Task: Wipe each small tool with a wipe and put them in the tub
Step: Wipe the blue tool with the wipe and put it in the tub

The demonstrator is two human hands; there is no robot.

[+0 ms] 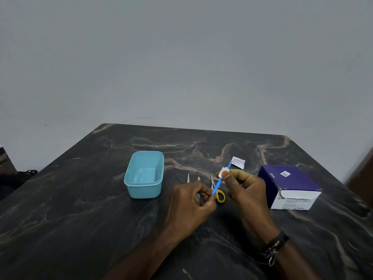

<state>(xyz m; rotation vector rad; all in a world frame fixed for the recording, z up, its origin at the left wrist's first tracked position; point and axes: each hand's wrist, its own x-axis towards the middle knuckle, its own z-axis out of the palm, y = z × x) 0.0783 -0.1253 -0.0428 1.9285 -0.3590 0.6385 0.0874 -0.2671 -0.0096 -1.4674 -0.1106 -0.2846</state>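
Note:
My left hand pinches the lower end of a thin blue tool, which slants up to the right above the table. My right hand pinches a small white wipe around the tool's upper part. A light blue tub stands to the left of my hands with nothing inside. On the table behind my left hand lie small scissors with a yellow handle and two pale tweezers-like tools, partly hidden by my fingers.
A purple and white box of wipes stands to the right. A torn white wipe sachet lies behind the tool's tip. The dark marbled table ends at a grey wall at the back.

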